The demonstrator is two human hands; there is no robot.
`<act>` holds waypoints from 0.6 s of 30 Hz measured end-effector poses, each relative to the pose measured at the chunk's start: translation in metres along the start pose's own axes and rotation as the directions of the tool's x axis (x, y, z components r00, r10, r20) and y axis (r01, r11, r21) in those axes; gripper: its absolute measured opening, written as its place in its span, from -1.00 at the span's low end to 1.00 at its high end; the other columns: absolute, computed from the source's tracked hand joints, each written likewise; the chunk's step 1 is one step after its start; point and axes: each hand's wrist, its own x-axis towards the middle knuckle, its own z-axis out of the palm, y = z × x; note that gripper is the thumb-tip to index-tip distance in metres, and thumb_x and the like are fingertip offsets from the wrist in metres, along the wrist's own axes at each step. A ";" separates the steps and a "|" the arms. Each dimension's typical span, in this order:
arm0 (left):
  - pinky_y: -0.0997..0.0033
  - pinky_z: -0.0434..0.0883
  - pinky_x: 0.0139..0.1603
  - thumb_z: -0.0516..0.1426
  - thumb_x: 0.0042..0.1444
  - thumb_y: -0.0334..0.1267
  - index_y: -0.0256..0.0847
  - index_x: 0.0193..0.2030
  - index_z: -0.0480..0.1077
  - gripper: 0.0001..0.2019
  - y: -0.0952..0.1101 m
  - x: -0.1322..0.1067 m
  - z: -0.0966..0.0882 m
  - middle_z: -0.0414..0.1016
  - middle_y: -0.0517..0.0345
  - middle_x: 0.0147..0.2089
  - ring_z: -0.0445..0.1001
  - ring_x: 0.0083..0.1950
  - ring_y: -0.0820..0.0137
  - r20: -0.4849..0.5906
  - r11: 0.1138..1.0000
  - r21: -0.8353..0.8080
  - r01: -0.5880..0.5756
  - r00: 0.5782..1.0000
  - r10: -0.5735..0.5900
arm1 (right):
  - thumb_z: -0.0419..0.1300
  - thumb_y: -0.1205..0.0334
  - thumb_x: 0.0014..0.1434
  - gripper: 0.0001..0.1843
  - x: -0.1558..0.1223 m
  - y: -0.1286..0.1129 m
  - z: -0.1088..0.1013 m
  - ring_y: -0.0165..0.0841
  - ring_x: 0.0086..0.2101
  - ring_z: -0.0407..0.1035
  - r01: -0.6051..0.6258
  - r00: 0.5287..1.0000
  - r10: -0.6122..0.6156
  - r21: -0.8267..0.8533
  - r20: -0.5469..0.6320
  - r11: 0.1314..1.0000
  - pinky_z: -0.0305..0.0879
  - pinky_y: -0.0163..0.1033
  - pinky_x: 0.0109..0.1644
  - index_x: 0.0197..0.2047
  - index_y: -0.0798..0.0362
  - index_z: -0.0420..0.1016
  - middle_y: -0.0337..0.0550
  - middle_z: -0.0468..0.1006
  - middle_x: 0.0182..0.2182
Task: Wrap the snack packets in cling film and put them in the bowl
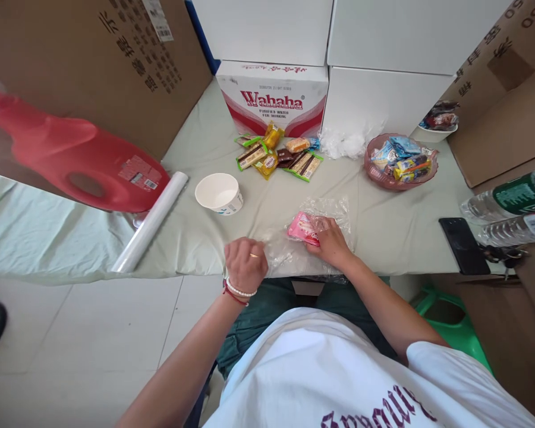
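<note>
My right hand (332, 241) is closed on a pink snack packet (304, 227) lying on the table near its front edge. Clear plastic film (288, 252) spreads under and around the packet, crumpled behind it and reaching over the edge. To the left, my left hand (246, 261) makes a fist with the knuckles up, and the film runs up to its fingers. Those fingertips are hidden from view. A white paper bowl (220, 194) stands beyond my left hand, with nothing visible inside.
Several wrapped snacks (276, 156) lie before a Wahaha carton (274, 98). A pink bowl of snacks (401, 161) is at right, near a phone (463, 245) and plastic bottles (512, 199). At left are a film roll (151, 223) and a red jug (84, 157).
</note>
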 end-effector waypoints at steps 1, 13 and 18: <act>0.14 0.30 0.00 0.10 0.21 -0.43 -0.09 -0.24 0.47 -0.84 0.003 0.000 -0.001 0.61 0.03 -0.18 0.53 -0.04 0.21 0.012 0.986 -0.033 -0.162 0.987 0.163 | 0.30 0.14 0.20 -0.15 0.000 0.001 0.001 0.05 0.15 0.22 0.004 1.000 -0.004 -0.005 0.001 1.000 0.27 0.10 0.23 0.50 0.04 0.16 0.12 0.39 0.24; 0.35 0.41 -0.18 0.01 0.02 -0.45 -0.14 -0.44 0.37 -0.83 -0.007 0.051 -0.001 0.48 0.20 -0.36 0.47 -0.27 0.37 0.283 0.764 -0.420 0.490 0.871 -0.403 | 0.25 -0.05 0.32 -0.19 0.000 0.004 0.003 0.05 0.17 0.20 0.023 1.000 -0.023 -0.016 0.004 1.000 0.27 0.10 0.24 0.51 0.05 0.15 0.14 0.37 0.27; 0.28 0.45 0.00 0.05 0.13 -0.42 -0.18 -0.24 0.46 -0.83 0.020 0.110 -0.001 0.54 0.09 -0.16 0.51 -0.06 0.30 0.288 0.853 -0.406 0.327 0.932 -0.221 | 0.29 0.04 0.27 -0.12 0.001 0.007 0.005 0.06 0.18 0.19 0.032 0.999 -0.031 -0.052 0.024 0.998 0.26 0.10 0.23 0.53 0.11 0.09 0.18 0.35 0.28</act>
